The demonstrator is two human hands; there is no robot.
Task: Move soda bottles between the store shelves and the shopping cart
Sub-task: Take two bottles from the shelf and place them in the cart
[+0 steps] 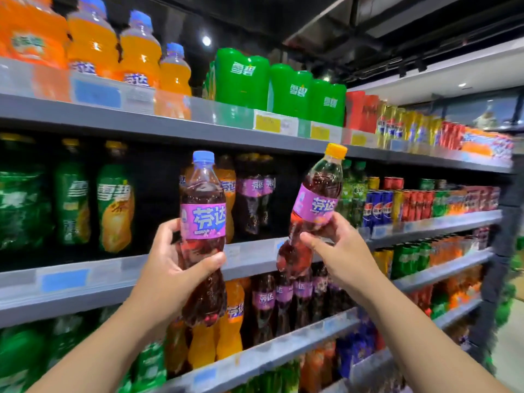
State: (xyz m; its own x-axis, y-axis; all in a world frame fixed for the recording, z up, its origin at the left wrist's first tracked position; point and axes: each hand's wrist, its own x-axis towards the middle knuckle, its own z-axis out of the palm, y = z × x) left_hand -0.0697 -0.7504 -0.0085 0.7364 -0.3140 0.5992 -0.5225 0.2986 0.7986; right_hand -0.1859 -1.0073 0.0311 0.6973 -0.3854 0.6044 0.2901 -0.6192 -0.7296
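I hold two grape soda bottles with purple labels up in front of the store shelves (170, 129). My left hand (175, 262) grips the blue-capped bottle (202, 194) around its waist, upright. My right hand (337, 248) grips the orange-capped bottle (317, 199) just below its label, tilted to the right. Both bottles hang level with the second shelf, in front of a row of like purple-label bottles (255, 191). The shopping cart is out of view.
Orange soda bottles (139, 52) and green multipacks (243, 78) fill the top shelf. Green bottles (113, 205) stand at the left of the second shelf, cans (411, 202) at the right. Lower shelves hold more orange and purple bottles (266, 302). The aisle floor (507, 361) shows at far right.
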